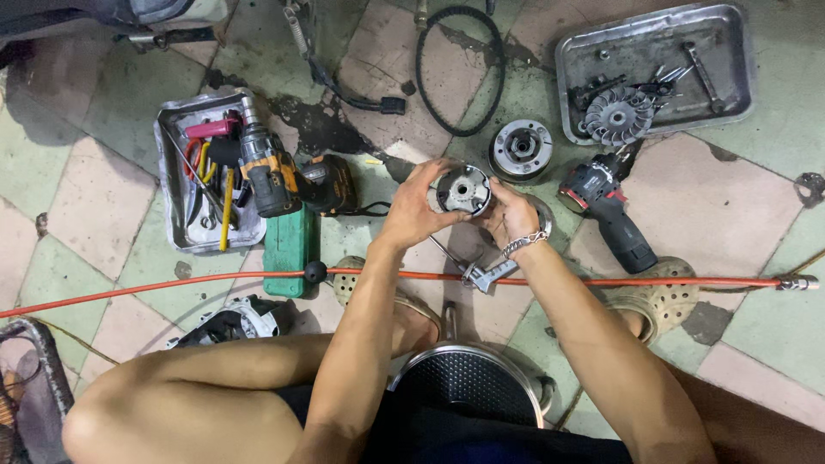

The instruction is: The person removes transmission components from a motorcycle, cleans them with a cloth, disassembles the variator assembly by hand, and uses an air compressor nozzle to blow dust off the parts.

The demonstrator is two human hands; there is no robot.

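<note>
Both hands are closed on one part, held above the tiled floor (pixel 756 215) between the person's knees: a round metal drum-shaped part (pixel 463 190) with a dark face and a centre hole. The left hand (pixel 418 206) wraps its left side, fingers curled over the rim; the right hand (pixel 512 213), with a metal chain bracelet (pixel 524 244) at the wrist, grips its right side. Just beyond the hands lies a round clutch-like disc (pixel 521 148) on the floor, and beside it to the right a red-and-black cordless driver (pixel 606 212). Far right, a metal tray (pixel 739 51) holds a finned pulley wheel (pixel 619 114) and small tools. To the left, a second tray (pixel 168 185) carries hand tools, with an orange-and-black cordless drill (pixel 288 179) lying across its edge above a green case (pixel 290 245). A black drive belt (pixel 460 69) lies looped at the top. An orange hose (pixel 172 286) runs across the floor under both forearms, over a wrench-like tool (pixel 481 275). A perforated stool top (pixel 468 382) sits near the person's lap
</note>
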